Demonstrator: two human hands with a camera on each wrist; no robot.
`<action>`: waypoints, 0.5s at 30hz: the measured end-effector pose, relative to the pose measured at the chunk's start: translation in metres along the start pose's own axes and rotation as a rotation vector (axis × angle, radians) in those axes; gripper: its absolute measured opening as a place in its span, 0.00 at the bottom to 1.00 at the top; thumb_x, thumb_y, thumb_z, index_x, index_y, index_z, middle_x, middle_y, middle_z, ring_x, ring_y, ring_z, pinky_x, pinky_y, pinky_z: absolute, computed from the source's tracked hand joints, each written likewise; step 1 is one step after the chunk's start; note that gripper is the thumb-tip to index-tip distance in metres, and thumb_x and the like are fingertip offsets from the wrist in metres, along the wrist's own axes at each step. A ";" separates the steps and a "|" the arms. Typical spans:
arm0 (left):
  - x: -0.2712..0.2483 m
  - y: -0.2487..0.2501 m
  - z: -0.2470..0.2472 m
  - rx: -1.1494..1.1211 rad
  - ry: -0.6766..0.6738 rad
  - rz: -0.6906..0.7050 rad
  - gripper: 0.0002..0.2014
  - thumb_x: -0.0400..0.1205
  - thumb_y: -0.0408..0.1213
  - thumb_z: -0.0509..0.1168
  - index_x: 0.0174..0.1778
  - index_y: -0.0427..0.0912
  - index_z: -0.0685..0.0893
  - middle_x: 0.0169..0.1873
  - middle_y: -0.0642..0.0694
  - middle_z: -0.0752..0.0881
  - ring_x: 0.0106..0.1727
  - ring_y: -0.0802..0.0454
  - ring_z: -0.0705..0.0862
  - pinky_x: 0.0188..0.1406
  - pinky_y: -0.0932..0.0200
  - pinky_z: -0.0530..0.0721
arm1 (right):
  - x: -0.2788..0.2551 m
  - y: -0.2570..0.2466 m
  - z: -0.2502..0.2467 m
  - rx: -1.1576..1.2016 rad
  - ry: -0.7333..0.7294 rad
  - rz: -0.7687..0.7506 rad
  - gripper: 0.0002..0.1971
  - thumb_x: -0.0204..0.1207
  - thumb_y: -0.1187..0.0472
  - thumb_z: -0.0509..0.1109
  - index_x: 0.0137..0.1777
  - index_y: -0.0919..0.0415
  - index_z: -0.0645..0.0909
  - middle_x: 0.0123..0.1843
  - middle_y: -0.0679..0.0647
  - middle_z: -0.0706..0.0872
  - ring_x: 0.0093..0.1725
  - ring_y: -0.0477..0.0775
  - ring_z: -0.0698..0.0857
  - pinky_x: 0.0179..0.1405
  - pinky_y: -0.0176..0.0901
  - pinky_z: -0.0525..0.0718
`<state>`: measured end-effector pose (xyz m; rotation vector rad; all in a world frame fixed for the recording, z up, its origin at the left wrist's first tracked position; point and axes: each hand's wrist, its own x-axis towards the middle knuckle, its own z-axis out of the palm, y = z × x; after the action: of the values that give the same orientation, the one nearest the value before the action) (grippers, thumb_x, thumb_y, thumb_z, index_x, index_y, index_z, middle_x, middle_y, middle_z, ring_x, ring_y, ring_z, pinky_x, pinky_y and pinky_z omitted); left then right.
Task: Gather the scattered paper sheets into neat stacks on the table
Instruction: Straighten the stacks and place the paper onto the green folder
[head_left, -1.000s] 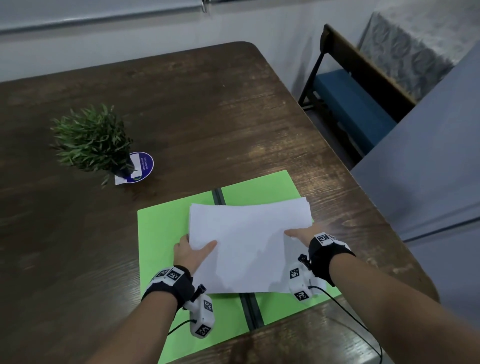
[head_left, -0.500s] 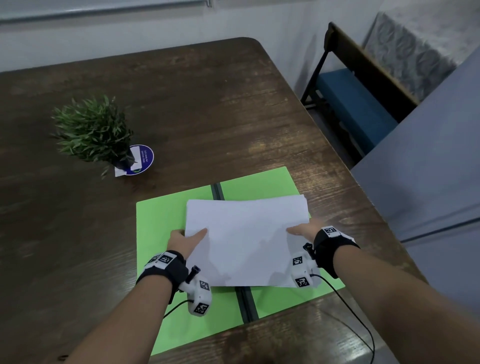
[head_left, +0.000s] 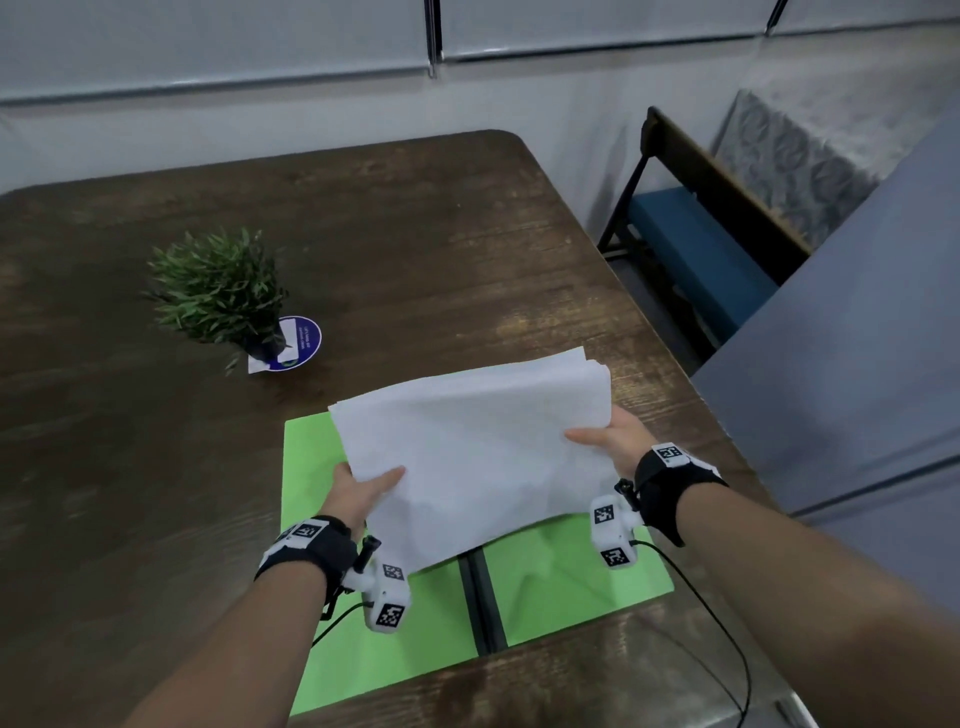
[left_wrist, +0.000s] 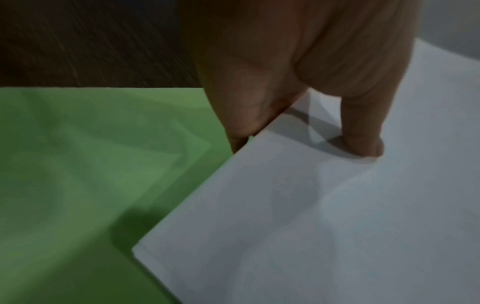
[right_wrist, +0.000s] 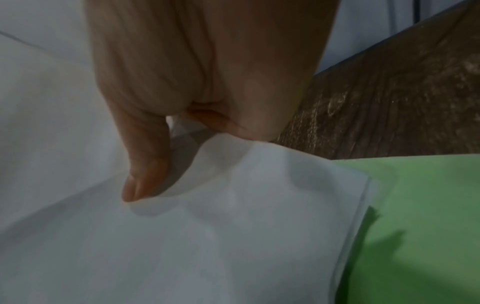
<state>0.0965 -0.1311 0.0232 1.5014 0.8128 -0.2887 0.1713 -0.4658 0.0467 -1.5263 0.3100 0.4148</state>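
Both arms reach forward. Left hand (head_left: 363, 486) and right hand (head_left: 610, 436) each pinch a side edge of the white paper stack (head_left: 483, 447) — thumbs on top — held above the green mat (head_left: 571, 587).

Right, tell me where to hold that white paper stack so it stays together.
Grip the white paper stack at the middle of its two short side edges, coming in from either side, thumb on top and fingers beneath, as the left hand and right hand do. It sags between them, and its far corner fans slightly.
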 end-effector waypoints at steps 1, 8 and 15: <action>-0.002 -0.001 0.002 -0.020 0.037 0.010 0.35 0.73 0.35 0.77 0.70 0.35 0.65 0.60 0.40 0.80 0.58 0.41 0.81 0.62 0.43 0.80 | -0.001 0.000 0.000 0.023 -0.019 0.003 0.22 0.65 0.78 0.76 0.60 0.66 0.84 0.53 0.62 0.91 0.51 0.64 0.90 0.48 0.54 0.88; -0.022 0.025 0.003 -0.121 0.017 0.272 0.23 0.77 0.29 0.72 0.68 0.37 0.76 0.59 0.43 0.86 0.54 0.47 0.86 0.52 0.56 0.82 | 0.000 -0.010 0.003 0.147 0.001 -0.055 0.38 0.41 0.59 0.90 0.55 0.66 0.84 0.45 0.57 0.92 0.44 0.58 0.92 0.39 0.47 0.88; -0.031 0.025 -0.003 -0.107 0.042 0.347 0.26 0.73 0.34 0.76 0.67 0.38 0.77 0.56 0.45 0.86 0.56 0.49 0.85 0.62 0.54 0.79 | 0.012 -0.009 0.011 0.030 0.136 -0.197 0.24 0.60 0.79 0.79 0.58 0.68 0.85 0.43 0.49 0.91 0.44 0.48 0.89 0.50 0.43 0.83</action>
<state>0.0895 -0.1358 0.0621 1.5208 0.5780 0.0440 0.1859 -0.4538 0.0498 -1.5426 0.2682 0.1508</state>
